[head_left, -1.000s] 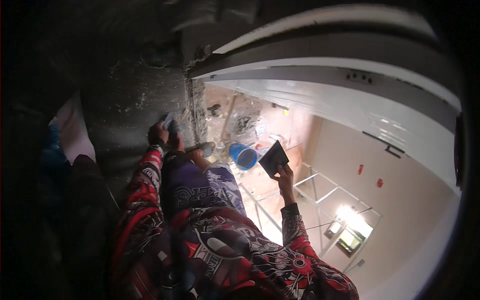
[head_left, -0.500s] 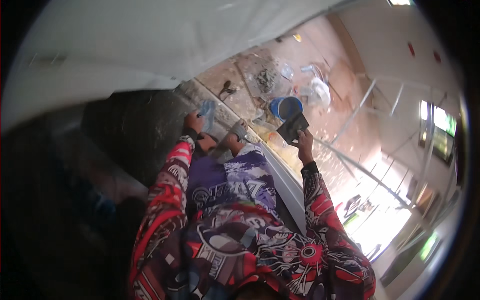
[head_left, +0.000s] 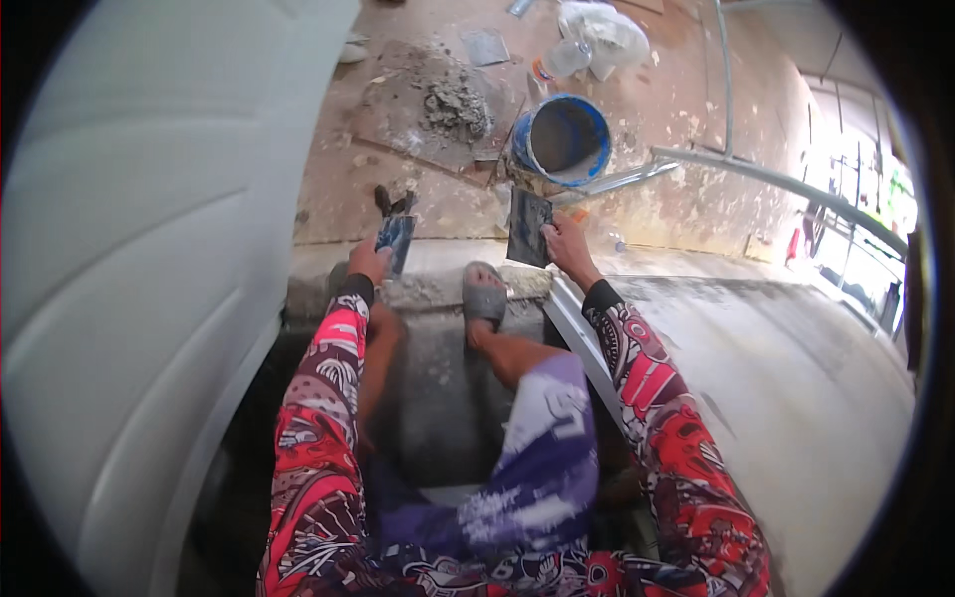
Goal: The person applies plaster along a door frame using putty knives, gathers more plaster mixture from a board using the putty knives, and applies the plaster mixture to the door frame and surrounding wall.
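My left hand (head_left: 368, 261) grips a small flat scraper (head_left: 397, 242) with a smeared blue blade, held over the doorway threshold. In my right hand (head_left: 569, 245) is a wider, dark rectangular trowel (head_left: 528, 227), its blade upright and coated with grey residue. The fingers of both hands are closed round the tools, and the handles are mostly hidden. Just beyond the trowel stands a blue bucket (head_left: 521, 151) with grey paste inside. Neither tool touches the bucket. My sandalled foot (head_left: 484, 298) rests on the threshold between the hands.
A white panelled door (head_left: 129, 269) fills the left side. Grey rubble (head_left: 458, 107) lies on the stained floor, with a plastic bottle (head_left: 569, 58) and a white bag (head_left: 615, 38) farther back. Metal scaffold bars (head_left: 796, 186) cross at the right, above a pale wall (head_left: 796, 398).
My view has swung round to face the bucket and rubble more squarely. Both hands still hold their tools, now nearly level in front of me; the legs stand farther apart.
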Demonstrator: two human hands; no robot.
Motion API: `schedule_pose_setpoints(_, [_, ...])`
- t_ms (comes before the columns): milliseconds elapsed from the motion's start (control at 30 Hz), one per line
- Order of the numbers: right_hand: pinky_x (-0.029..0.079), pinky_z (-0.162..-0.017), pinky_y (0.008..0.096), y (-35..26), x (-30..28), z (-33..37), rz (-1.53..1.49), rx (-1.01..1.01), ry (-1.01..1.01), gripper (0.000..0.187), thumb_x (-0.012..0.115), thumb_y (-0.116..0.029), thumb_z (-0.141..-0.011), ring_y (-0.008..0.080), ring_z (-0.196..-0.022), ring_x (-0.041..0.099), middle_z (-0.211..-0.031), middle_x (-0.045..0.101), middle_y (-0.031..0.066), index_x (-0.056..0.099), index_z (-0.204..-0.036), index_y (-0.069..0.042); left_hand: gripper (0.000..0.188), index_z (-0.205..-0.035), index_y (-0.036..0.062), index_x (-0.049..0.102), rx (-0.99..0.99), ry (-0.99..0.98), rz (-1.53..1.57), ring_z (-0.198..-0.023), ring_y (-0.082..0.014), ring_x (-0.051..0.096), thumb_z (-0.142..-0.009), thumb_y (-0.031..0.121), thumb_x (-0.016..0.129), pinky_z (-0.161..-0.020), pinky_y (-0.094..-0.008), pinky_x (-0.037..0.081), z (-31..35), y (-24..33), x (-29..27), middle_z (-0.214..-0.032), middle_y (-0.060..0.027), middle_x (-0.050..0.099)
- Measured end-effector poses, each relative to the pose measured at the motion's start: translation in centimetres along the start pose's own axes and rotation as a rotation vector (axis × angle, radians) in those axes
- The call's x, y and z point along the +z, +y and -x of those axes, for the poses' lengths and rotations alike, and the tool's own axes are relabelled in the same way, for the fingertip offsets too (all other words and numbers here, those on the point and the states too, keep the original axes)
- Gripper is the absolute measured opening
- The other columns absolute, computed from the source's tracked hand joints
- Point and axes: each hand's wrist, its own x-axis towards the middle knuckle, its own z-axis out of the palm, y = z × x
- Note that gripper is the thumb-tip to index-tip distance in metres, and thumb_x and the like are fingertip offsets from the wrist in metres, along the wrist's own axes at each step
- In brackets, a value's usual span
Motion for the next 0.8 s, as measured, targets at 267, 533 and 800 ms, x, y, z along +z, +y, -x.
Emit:
schedule_pose_setpoints(267, [0.04,-0.054,0.0432,8.9,8.3,-12.2,0.071,-0.023,-0.087,0.019,0.053,-0.013,-0.086,0.0257,-0.054,0.048,-0.06,0.048,0.0195,0.05,-0.078,0.004,0.025,-0.105,0.0121,0.07,0.191,0.067,-0.577,-0.094,-0.0415,0.065,-0.091,0.026,0.054,-0.082,-0.0528,0.051,-32.1,-3.0,8.1,-0.1,-0.0185,0.069])
schedule_pose_setpoints(533, [0.049,-0.07,0.0495,15.4,11.2,-14.9,0.153,-0.155,-0.29,0.028,0.056,-0.022,-0.082,0.0415,-0.077,0.063,-0.08,0.062,0.0272,0.061,-0.089,0.005,0.048,-0.135,0.0235,0.058,0.395,-0.045,-0.581,-0.107,-0.0357,0.061,-0.092,0.007,0.045,-0.088,-0.0468,0.049,-46.3,-3.1,18.7,-0.116,-0.0194,0.066])
schedule_pose_setpoints(800, [0.052,-0.071,0.0485,15.7,12.1,-19.4,0.19,-0.162,-0.053,0.025,0.054,-0.019,-0.079,0.0381,-0.079,0.067,-0.082,0.067,0.0252,0.066,-0.084,0.002,0.048,-0.133,0.0306,0.058,0.631,-0.066,-0.571,-0.101,-0.0407,0.061,-0.088,0.016,0.051,-0.091,-0.0521,0.048,-44.7,-2.4,18.1,-0.109,-0.0185,0.065])
